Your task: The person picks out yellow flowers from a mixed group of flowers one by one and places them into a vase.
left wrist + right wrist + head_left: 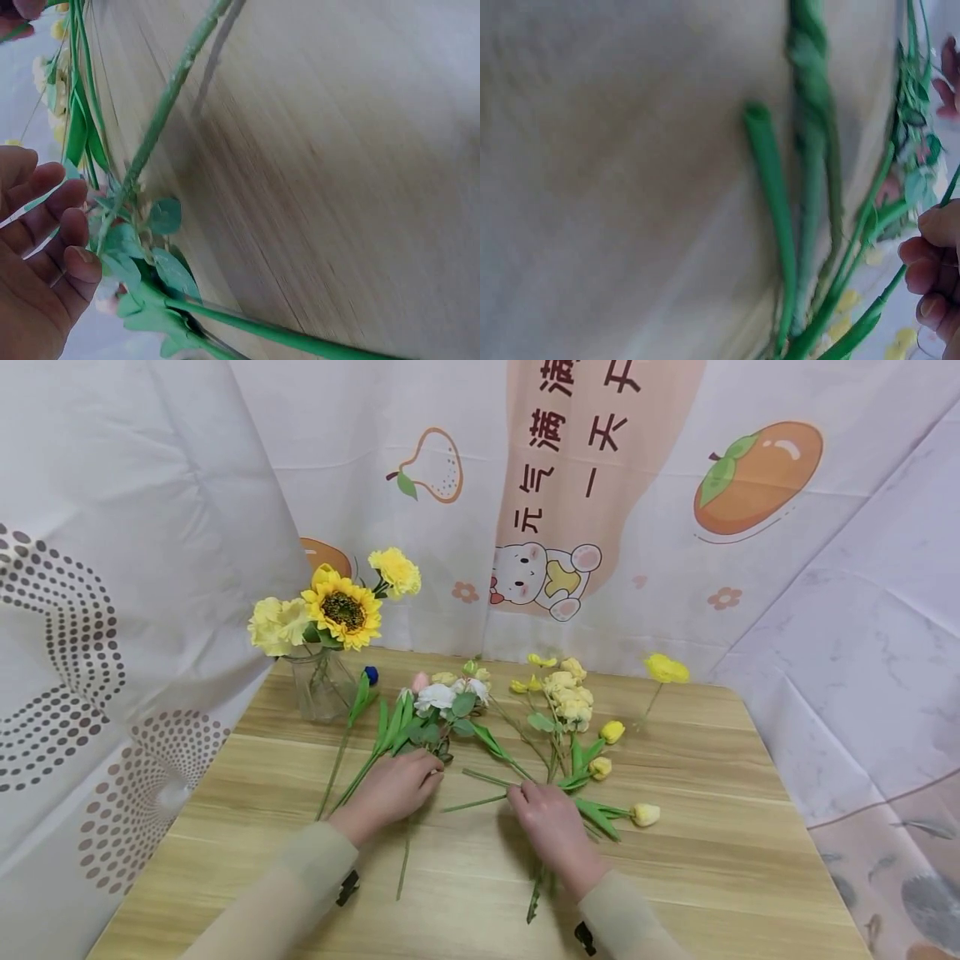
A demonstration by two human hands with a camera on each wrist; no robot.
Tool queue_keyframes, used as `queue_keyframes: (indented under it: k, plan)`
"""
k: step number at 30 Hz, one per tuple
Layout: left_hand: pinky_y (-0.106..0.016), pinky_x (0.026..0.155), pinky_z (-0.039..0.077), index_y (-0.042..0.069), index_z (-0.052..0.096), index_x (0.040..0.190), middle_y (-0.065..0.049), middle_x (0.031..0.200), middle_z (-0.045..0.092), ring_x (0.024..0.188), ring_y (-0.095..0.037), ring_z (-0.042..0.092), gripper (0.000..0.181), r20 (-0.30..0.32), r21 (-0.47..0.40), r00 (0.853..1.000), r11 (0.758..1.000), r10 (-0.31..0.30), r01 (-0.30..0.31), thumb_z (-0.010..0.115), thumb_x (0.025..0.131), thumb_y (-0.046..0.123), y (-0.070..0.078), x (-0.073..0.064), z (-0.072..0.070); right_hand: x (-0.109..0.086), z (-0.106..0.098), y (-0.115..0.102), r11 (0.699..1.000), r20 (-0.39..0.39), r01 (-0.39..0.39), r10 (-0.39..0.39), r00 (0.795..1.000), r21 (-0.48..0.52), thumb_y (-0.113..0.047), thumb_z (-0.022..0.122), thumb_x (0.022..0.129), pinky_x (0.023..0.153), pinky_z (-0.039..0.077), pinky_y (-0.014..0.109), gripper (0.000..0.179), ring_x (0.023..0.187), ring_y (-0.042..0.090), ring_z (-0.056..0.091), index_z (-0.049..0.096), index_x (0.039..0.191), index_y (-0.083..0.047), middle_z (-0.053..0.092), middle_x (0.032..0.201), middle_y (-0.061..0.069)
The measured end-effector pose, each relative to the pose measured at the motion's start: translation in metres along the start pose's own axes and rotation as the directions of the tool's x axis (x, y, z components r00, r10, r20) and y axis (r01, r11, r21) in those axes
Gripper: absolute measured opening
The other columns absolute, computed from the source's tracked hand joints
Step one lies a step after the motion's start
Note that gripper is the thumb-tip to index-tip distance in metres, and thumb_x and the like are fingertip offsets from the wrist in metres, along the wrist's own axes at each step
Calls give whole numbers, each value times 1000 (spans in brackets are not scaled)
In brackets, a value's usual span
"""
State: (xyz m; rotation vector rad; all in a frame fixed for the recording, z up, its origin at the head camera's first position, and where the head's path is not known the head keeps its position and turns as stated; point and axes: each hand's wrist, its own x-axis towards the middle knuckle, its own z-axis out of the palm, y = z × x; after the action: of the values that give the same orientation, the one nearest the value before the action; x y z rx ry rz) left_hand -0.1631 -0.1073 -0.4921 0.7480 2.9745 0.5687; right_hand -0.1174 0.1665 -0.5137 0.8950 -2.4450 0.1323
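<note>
Wooden table (750, 860), light grain, set against printed cloth backdrop (637, 485). Glass vase (321, 687) at far left corner, holding sunflower (342, 608) and two pale yellow blooms.

Loose artificial flowers spread over table middle: white-flowered spray (442, 700) with broad green leaves to the left, yellow cluster (570, 697) with small tulip buds to the right, single yellow bloom (666, 669) furthest right, apart from the rest. Stems green, plastic in look, crossing one another between the two groups.

Left hand (396, 787) extended forward from sleeve, palm down, resting over stems at base of white-flowered spray. Left wrist view: fingers (71, 225) loosely bent, tips just beside leaves and a thin stem; firm hold not confirmed, fingers appear relaxed.

Right hand (551, 822) extended forward, palm down, over stems below yellow cluster. Right wrist view: fingertips (930, 277) curled about a thin green stem (889, 296), pinching it. Several thicker stems lying on table alongside, view blurred.
</note>
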Motion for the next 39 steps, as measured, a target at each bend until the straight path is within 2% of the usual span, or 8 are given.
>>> queue_keyframes:
  k: [11, 15, 19, 23, 28, 33, 35, 39]
  plan:
    - [-40, 90, 57, 16, 72, 119, 0, 113, 69, 104, -20, 66, 23, 118, 63, 990, 995, 71, -79, 59, 104, 29, 21, 6, 12, -23, -6, 23, 1000, -10, 2, -2, 1000, 26, -4, 78, 80, 69, 59, 35, 23, 75, 21, 68, 72, 103, -5, 73, 87, 7]
    - [-40, 96, 54, 17, 71, 123, -2, 119, 66, 109, -22, 62, 26, 116, 138, 985, 980, 130, -146, 59, 104, 30, 29, 9, 16, -37, -19, 52, 997, -34, -68, 69, 997, 41, -6, 75, 81, 71, 60, 39, 27, 79, 26, 68, 71, 108, -1, 73, 90, 11]
    - [-38, 85, 57, 18, 70, 121, 0, 113, 65, 102, -20, 60, 25, 109, 182, 982, 968, 155, -173, 59, 104, 32, 35, 13, 27, -56, -33, 81, 977, 23, -209, 209, 978, 41, -15, 76, 86, 82, 57, 52, 38, 92, 37, 67, 68, 118, 2, 71, 102, 19]
    - [-38, 80, 58, 17, 69, 117, -1, 109, 63, 99, -20, 63, 22, 118, 190, 984, 970, 133, -154, 57, 105, 31, 44, 16, 37, -79, -47, 105, 921, 165, -387, 378, 911, 30, -30, 78, 87, 94, 47, 66, 60, 111, 50, 58, 59, 135, 2, 63, 125, 28]
    - [-35, 62, 57, 18, 70, 112, -1, 103, 63, 91, -20, 65, 22, 101, 276, 988, 951, 116, -140, 61, 103, 35, 56, 20, 47, -107, -58, 126, 831, 387, -556, 506, 771, 21, -54, 74, 89, 96, 33, 82, 88, 126, 65, 40, 38, 154, -6, 41, 149, 35]
    - [-31, 63, 56, 17, 72, 108, -1, 103, 64, 93, -19, 61, 22, 50, 348, 986, 923, 158, -166, 64, 102, 36, 66, 25, 60, -130, -62, 135, 775, 560, -632, 530, 637, -15, -67, 68, 87, 92, 23, 91, 105, 132, 71, 25, 21, 161, -11, 25, 155, 39]
    - [-29, 62, 56, 17, 72, 106, -2, 103, 63, 91, -19, 60, 19, 45, 347, 983, 919, 181, -185, 63, 102, 32, 70, 26, 63, -136, -62, 137, 761, 597, -648, 530, 602, -22, -69, 68, 86, 90, 21, 92, 108, 133, 72, 21, 19, 161, -10, 21, 156, 40]
    - [-29, 55, 54, 15, 72, 103, -2, 98, 63, 80, -16, 64, 10, 66, 329, 980, 923, 188, -200, 62, 102, 18, 78, 25, 64, -143, -59, 138, 760, 624, -649, 524, 580, -35, -72, 67, 84, 88, 19, 94, 110, 134, 71, 18, 21, 160, -7, 18, 157, 39]
